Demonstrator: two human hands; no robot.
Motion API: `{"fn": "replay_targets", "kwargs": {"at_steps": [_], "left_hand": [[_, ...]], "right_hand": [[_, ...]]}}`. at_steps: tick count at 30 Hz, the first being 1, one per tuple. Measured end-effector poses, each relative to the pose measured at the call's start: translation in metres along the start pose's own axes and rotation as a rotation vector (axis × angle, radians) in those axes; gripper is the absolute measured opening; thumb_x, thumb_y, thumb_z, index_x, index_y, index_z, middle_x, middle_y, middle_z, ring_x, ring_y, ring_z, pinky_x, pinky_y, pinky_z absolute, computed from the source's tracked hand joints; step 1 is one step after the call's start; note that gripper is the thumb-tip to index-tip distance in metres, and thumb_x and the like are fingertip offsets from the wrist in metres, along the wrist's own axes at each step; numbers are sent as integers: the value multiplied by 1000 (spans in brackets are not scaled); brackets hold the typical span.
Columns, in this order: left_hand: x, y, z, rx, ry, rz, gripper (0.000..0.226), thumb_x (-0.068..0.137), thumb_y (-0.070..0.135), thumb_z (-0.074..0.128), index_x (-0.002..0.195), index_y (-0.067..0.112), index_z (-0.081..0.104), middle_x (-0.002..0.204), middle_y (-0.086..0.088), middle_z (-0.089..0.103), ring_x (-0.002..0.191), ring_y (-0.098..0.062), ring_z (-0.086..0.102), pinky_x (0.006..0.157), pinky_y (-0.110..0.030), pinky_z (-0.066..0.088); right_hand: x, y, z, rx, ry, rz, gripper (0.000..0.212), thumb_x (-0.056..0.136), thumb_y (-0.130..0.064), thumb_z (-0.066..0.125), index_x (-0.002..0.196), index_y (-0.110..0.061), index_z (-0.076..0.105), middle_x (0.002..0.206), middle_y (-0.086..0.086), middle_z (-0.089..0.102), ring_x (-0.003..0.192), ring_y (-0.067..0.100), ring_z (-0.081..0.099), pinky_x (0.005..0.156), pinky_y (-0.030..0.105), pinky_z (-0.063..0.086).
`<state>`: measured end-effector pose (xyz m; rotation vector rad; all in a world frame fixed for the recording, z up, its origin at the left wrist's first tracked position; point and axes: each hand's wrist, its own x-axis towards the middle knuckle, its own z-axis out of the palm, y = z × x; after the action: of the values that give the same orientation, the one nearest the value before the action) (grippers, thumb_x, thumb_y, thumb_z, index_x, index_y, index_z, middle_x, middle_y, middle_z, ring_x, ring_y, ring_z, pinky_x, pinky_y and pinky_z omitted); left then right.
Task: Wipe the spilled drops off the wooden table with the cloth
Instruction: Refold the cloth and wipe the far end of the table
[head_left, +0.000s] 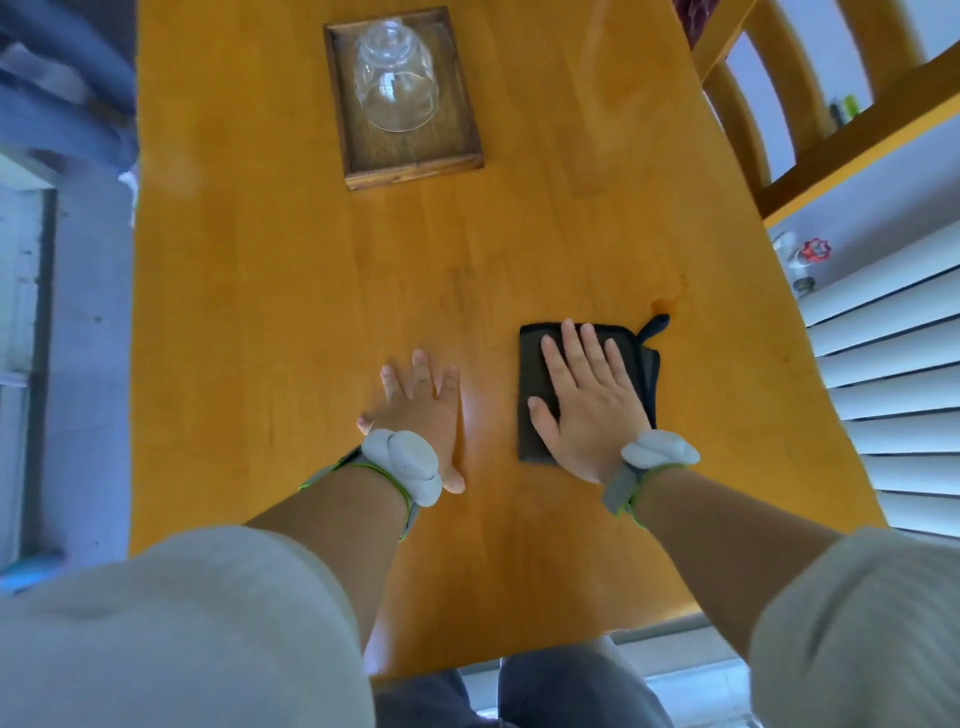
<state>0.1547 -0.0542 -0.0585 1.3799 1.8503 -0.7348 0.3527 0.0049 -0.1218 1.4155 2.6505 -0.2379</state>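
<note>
On the near half of the counter (260, 291): right hand (584, 410) laid flat with fingers straight on the dark folded cloth (535, 384), pressing it down rather than gripping it; left hand (415, 405) spread flat on bare wood just beside, holding nothing, seemingly bracing. Just past the cloth's far right corner, next to its hanging loop (655, 325): a small wet patch (667, 301), apparently the spilled drops, not yet covered. Farther off, well apart from both hands: a dark wooden tray (415, 174) carrying an upturned glass (392, 83). Off the right edge: a wooden chair (810, 130). Likely step in hand: sliding the cloth forward and to the right over the patch. Risks from here: with only a flat palm on top, a chance of the hand slipping across the cloth and leaving it behind, or of the folds bunching; a stroke aimed straight ahead would miss the drops, lying off the corner; a fast push might smear the liquid toward the right edge instead of soaking it up; an overlong sweep could nudge the tray and topple the glass.
</note>
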Motion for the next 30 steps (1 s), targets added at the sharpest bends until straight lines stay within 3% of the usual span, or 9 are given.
{"fn": "replay_targets", "kwargs": {"at_steps": [3, 6, 10, 13, 17, 20, 24, 30], "left_hand": [[-1, 1, -1, -7, 8, -4, 139, 68, 44, 87, 154, 27, -21, 158, -6, -34, 146, -44, -17, 105, -68, 33], [-2, 2, -2, -9, 16, -7, 138, 69, 44, 86, 154, 27, -21, 157, -6, -34, 146, -44, -18, 106, -68, 32], [0, -1, 1, -9, 22, 5, 138, 69, 45, 86, 154, 27, -20, 157, -6, -35, 146, -44, -18, 106, -68, 33], [2, -2, 3, -22, 25, 7, 138, 68, 44, 87, 154, 27, -20, 157, -5, -36, 146, -43, -19, 106, -68, 32], [4, -2, 3, -28, 21, 8, 139, 67, 43, 88, 153, 28, -20, 157, -4, -36, 146, -43, -19, 106, -69, 31], [2, -2, 2, -30, 22, 1, 139, 67, 44, 87, 153, 29, -20, 157, -4, -35, 147, -42, -18, 107, -67, 32], [-2, -3, -1, 0, 23, 10, 134, 70, 52, 83, 154, 28, -19, 159, -5, -32, 148, -42, -14, 109, -60, 36], [0, 13, -24, -32, 148, -18, 124, 68, 64, 77, 155, 31, -4, 159, -3, -29, 149, -36, -11, 103, -74, 30]], "right_hand": [[13, -33, -2, 59, 34, 158, 73, 98, -51, 22, 158, -10, 14, 165, 15, 7, 152, 31, 2, 123, 49, 3], [-7, -40, 4, 54, 17, 3, 71, 99, -50, 27, 157, -10, 17, 165, 15, 10, 153, 30, 3, 123, 49, 6], [-17, 10, 4, -9, -21, -198, 70, 101, -55, 23, 159, -17, 12, 167, 8, 4, 153, 23, -5, 123, 43, -1], [6, 28, -5, -25, -37, -96, 71, 100, -57, 16, 159, -19, 9, 166, 6, 1, 153, 22, -6, 123, 42, -3], [30, -11, -5, 41, 32, 104, 73, 97, -54, 16, 159, -16, 11, 166, 10, 5, 153, 27, 0, 123, 47, 0], [12, -30, 1, 63, 22, 6, 72, 97, -51, 24, 158, -13, 17, 165, 11, 9, 153, 28, 3, 123, 48, 4], [-16, 2, 4, 37, -10, -140, 70, 99, -53, 26, 158, -17, 16, 166, 8, 7, 153, 24, -1, 123, 45, 3], [-8, 45, -5, 41, 18, 138, 72, 98, -57, 16, 159, -20, 8, 166, 5, 0, 153, 23, -5, 123, 41, -6]]}}
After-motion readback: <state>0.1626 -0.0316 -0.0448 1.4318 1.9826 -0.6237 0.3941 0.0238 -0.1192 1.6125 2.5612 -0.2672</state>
